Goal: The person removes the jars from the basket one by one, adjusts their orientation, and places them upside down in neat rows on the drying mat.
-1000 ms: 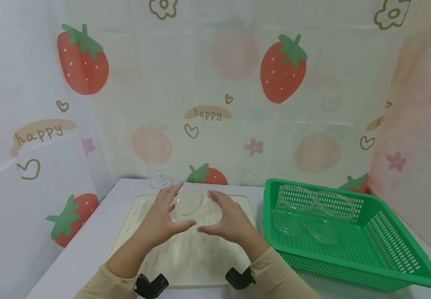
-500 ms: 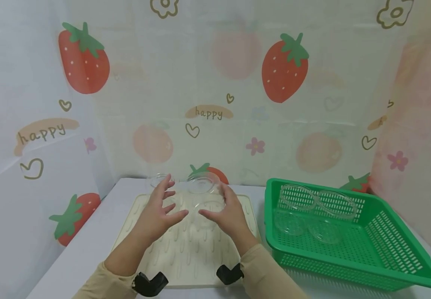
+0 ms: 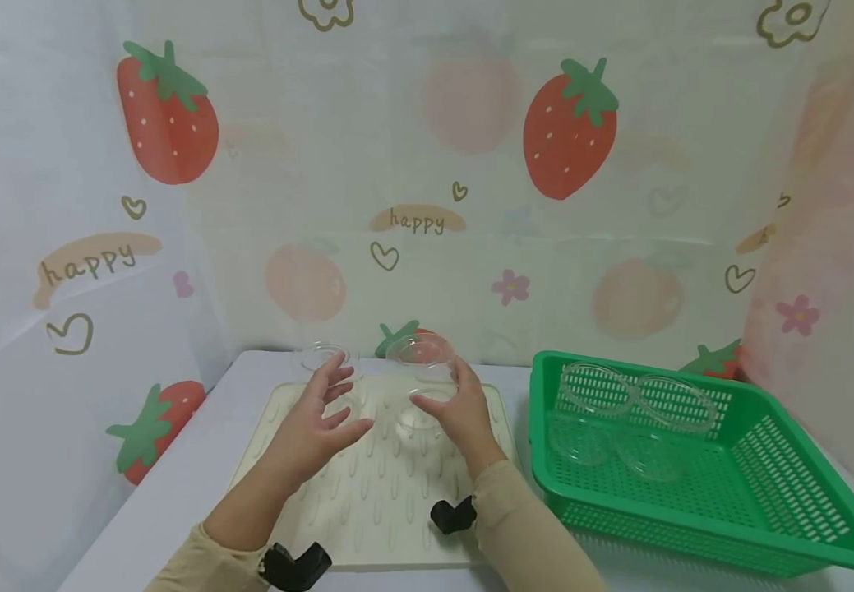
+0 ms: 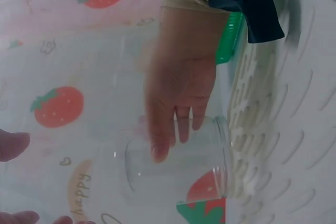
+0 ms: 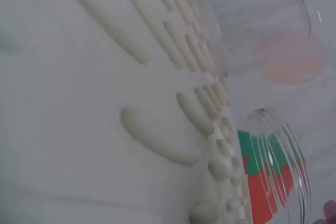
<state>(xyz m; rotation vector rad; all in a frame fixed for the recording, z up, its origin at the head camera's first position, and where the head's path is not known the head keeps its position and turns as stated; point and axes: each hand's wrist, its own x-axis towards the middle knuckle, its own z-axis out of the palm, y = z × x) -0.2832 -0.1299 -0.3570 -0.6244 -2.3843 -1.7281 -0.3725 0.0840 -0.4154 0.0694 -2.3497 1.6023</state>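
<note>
My right hand [image 3: 467, 419] holds a clear jar [image 3: 421, 352] at its right side, thumb in front and fingers behind. The jar is upside down over the cream ridged mat [image 3: 390, 514]. In the left wrist view its ridged rim lies right at the mat, and the thumb overlaps the clear wall. My left hand [image 3: 311, 423] hovers over the mat's left half with spread fingers and nothing in its grasp. Behind it another upturned clear jar [image 3: 323, 355] stands at the mat's back left, partly hidden by the fingers.
A green basket [image 3: 700, 514] stands right of the mat, holding two clear jars [image 3: 648, 456]. The white table [image 3: 153, 510] ends at a strawberry-printed cloth [image 3: 427, 164] at the back and both sides. Each wrist carries a black camera mount.
The jar, first tilted between both hands, is now upright with its base up, farther back and right on the mat. My left hand has drawn away from it; my right stays with it.
</note>
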